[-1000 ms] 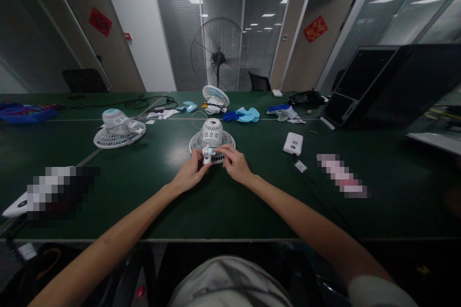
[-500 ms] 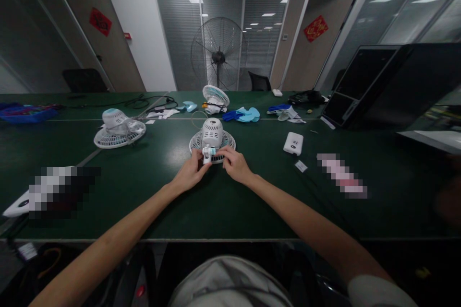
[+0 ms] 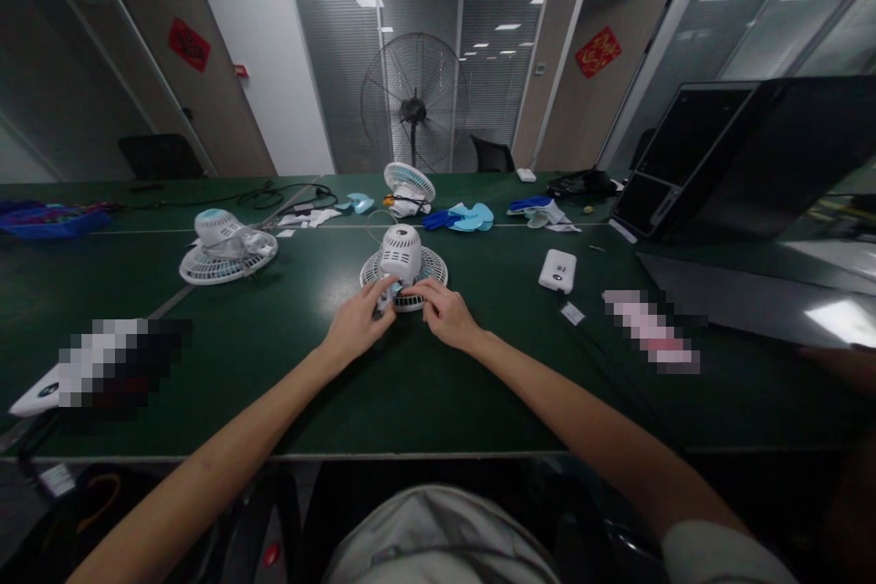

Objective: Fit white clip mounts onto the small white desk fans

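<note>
A small white fan (image 3: 401, 248) lies face down on the green table, its motor housing upward and its round grille flat below. My left hand (image 3: 357, 321) is closed around the white bracket at the fan's near side, its fingers covering most of it. Between my hands shows a bit of the pale blue knob (image 3: 397, 288) on that bracket. My right hand (image 3: 448, 312) is closed from the other side, its index fingertip at the knob and its thumb tucked below. The fingers hide the exact contact.
Another white fan (image 3: 223, 246) lies face down at left, and a third fan (image 3: 409, 189) stands behind. Pale blue fan blades (image 3: 472, 218), gloves (image 3: 537, 208), a white power bank (image 3: 557, 271) and a blue tray (image 3: 55, 217) surround them. A dark computer case (image 3: 712, 155) stands at right.
My left fingers have shifted up over the bracket and now cover more of it and the knob. The right hand barely moved. A dark flat panel has come into view at right.
</note>
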`<move>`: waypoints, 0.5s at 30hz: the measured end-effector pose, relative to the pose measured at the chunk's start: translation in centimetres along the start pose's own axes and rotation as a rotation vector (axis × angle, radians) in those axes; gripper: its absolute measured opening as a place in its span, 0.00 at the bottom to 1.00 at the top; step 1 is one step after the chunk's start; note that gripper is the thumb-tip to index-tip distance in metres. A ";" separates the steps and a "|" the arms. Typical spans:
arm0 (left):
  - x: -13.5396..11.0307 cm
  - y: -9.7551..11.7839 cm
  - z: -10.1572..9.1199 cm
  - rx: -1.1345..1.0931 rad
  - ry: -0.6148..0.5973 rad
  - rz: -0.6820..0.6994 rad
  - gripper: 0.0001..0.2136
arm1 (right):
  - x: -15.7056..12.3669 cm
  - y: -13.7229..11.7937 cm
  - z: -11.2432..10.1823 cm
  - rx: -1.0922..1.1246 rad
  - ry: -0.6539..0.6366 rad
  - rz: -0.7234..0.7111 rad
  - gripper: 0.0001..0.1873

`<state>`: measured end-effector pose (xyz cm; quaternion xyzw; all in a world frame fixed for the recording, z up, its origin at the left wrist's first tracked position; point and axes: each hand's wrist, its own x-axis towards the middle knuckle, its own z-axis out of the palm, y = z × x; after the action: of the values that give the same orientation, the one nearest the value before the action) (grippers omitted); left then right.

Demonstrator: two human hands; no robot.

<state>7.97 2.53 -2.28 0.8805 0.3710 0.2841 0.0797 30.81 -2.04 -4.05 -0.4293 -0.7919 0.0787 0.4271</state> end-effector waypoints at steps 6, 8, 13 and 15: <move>2.3 -2.7 0.0 0.034 0.066 -0.011 0.18 | -0.1 -0.3 -0.2 -0.041 -0.029 -0.008 0.31; 3.4 -4.2 -0.4 0.079 0.046 -0.038 0.18 | -0.1 -0.3 -0.2 -0.057 -0.036 -0.012 0.30; 6.3 -7.6 -1.4 0.203 0.038 -0.170 0.20 | 0.0 -0.4 -0.5 -0.083 -0.067 -0.012 0.28; 7.4 -8.8 -1.6 0.235 0.056 -0.231 0.20 | 0.0 -0.4 -0.7 -0.092 -0.082 0.001 0.27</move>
<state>5.95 13.87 -0.78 0.8271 0.5024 0.2520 -0.0022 31.07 -2.46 -3.43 -0.4452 -0.8113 0.0598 0.3742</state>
